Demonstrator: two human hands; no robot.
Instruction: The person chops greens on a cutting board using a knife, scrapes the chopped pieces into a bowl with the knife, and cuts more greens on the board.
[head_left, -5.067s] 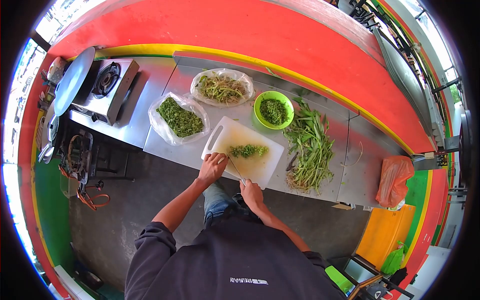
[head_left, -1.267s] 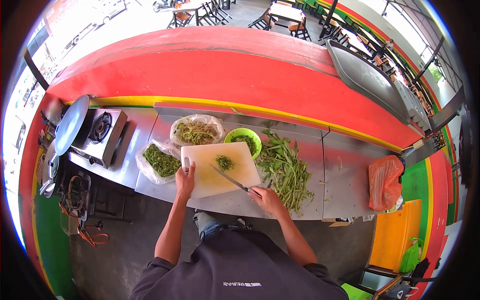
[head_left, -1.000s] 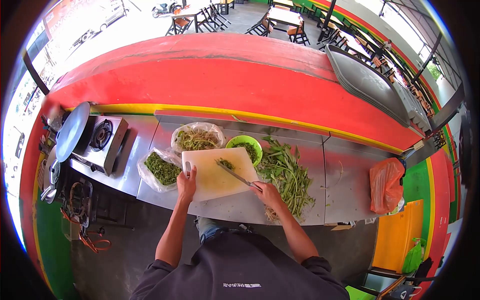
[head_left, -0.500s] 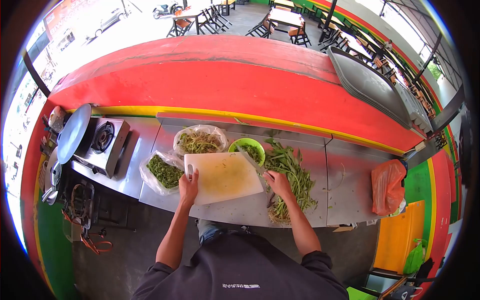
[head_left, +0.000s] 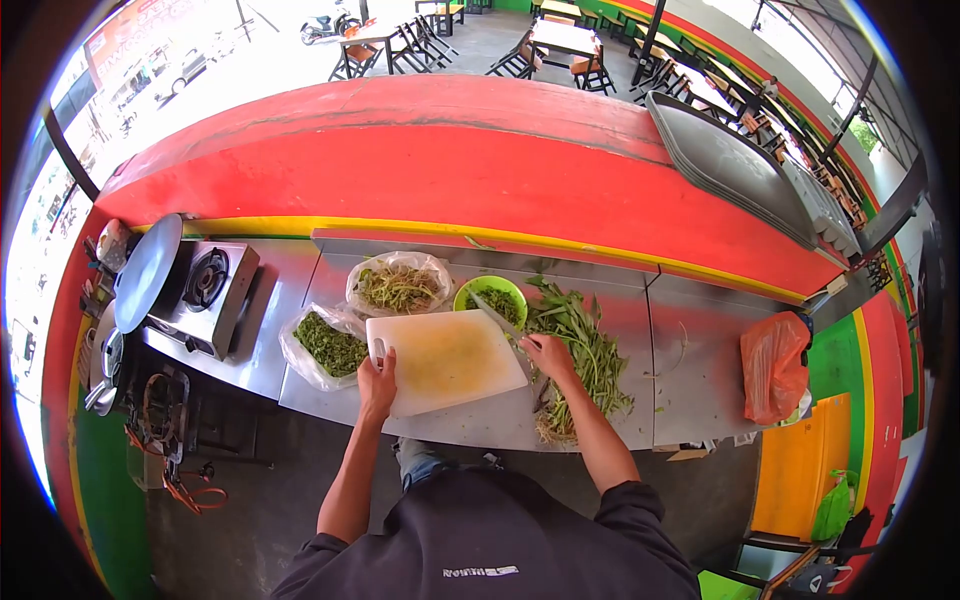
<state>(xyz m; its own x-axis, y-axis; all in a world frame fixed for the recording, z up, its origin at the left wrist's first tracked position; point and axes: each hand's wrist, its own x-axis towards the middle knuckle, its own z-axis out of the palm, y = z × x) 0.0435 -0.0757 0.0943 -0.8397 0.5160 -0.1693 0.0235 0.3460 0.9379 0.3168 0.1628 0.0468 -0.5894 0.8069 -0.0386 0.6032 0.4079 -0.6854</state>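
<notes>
My left hand (head_left: 377, 383) is closed on the left edge of a white cutting board (head_left: 448, 362), beside its handle slot. The board's surface is stained yellowish and carries almost nothing. My right hand (head_left: 550, 357) grips a knife (head_left: 496, 317), whose blade points up and left along the board's right edge, over the rim of a green bowl (head_left: 513, 292). Chopped greens fill part of that bowl. Close to my right hand lies a pile of long leafy greens (head_left: 590, 350), roots toward me. Left of the board sits a plastic bag of chopped greens (head_left: 335, 345).
Behind the board is another plastic bag (head_left: 400, 283) with stems and roots. A gas stove (head_left: 212, 290) and a large wok lid (head_left: 150, 272) stand at the left. An orange plastic bag (head_left: 775, 368) is at the right. A red wall (head_left: 450, 170) bounds the steel counter (head_left: 695, 400).
The whole view has shifted slightly. Both hands keep their grip on the board and the knife, and the board stays in nearly the same place.
</notes>
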